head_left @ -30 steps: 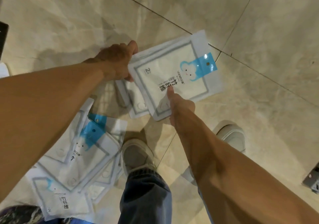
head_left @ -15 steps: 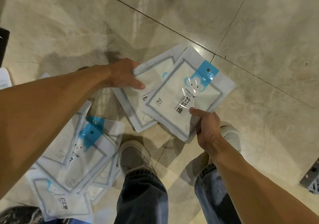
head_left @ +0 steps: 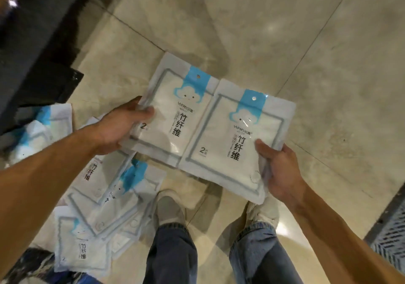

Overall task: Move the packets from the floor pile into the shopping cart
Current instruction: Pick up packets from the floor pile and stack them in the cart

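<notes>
left hand [head_left: 118, 128] is gripping one packet [head_left: 173, 119], right hand [head_left: 278, 169] gripping another [head_left: 228, 143]; the floor pile [head_left: 103, 198] at seven o'clock is waiting, no cart showing.

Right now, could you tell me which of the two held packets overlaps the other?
The right hand's packet, gripped at its lower right corner, lies over the left hand's packet.

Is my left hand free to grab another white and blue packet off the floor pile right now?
Probably not: the left hand already grips a white and blue packet, though the floor pile lies just below it, uncovered.
</notes>
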